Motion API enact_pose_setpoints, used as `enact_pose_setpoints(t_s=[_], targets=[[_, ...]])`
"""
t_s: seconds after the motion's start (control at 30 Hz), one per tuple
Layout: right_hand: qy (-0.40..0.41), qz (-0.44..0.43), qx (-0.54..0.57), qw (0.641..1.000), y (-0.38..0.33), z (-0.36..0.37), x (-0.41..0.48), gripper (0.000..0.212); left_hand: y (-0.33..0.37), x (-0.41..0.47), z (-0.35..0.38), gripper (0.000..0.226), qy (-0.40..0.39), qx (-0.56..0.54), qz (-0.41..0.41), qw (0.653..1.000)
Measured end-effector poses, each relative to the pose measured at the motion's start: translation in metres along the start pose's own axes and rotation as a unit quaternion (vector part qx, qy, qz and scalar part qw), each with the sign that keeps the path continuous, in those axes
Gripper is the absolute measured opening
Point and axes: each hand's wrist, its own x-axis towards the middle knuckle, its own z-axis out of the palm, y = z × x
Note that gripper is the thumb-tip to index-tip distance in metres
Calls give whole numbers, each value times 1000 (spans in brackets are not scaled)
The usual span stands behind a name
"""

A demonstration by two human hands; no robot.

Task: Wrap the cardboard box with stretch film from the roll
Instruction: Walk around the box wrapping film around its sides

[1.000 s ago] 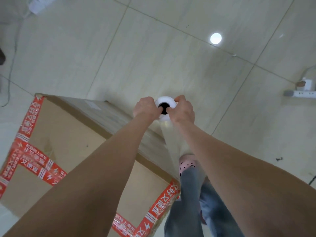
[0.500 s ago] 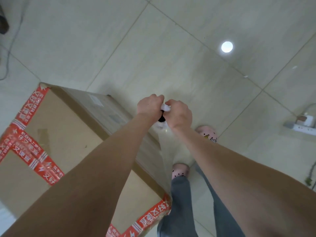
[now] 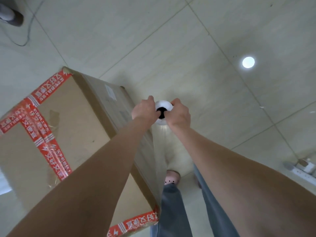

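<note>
The fingers [image 3: 150, 100] of the left hand [image 3: 144, 111] curl round one side of the roll [image 3: 164, 105], and those of the right hand [image 3: 179, 115] curl round the other. Both thumbs press in toward the dark core hole in its white end, so each hand grips it closely. The roll stands upright with its end toward the camera, just beside the cardboard box [image 3: 71, 127], off the side wall that faces the person's legs. A sheet of stretch film [image 3: 158, 161] runs from the roll to the box's near corner and lies over that side wall. The box stands on the tiled floor [image 3: 171, 48], its brown top crossed by red printed tape [image 3: 45, 134], which also bands its edges. Just beside the box's near corner are a pink slipper [image 3: 173, 177] and grey-blue trouser legs [image 3: 172, 211]. Well apart from the box, on the side beyond the roll, lies a white power strip [image 3: 304, 171]. Past the box's far corner a thin cable [image 3: 27, 35] trails over the floor.
</note>
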Motion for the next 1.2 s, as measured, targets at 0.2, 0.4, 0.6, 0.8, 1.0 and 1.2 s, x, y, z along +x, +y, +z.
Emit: enact_pose_setpoints(t_s=[0.2, 0.4, 0.6, 0.8, 1.0, 1.2], targets=[[6, 17, -2, 1000, -4, -3, 2, 5, 14, 5, -3, 31, -20, 46, 85, 995], [9, 2, -8, 1000, -4, -4, 8, 6, 12, 7, -1, 25, 33, 52, 116, 991], [21, -50, -124, 991, -29, -9, 23, 21, 2, 23, -17, 19, 57, -3, 75, 996], [56, -152, -158, 974, -72, 1, 37, 29, -26, 39, -27, 23, 63, -181, -124, 974], [24, -113, -137, 984, -90, 10, 44, 30, -45, 47, -33, 30, 36, -186, -169, 967], [43, -153, -179, 971, -106, 11, 53, 23, -38, 74, -54, 30, 74, -44, 43, 995]])
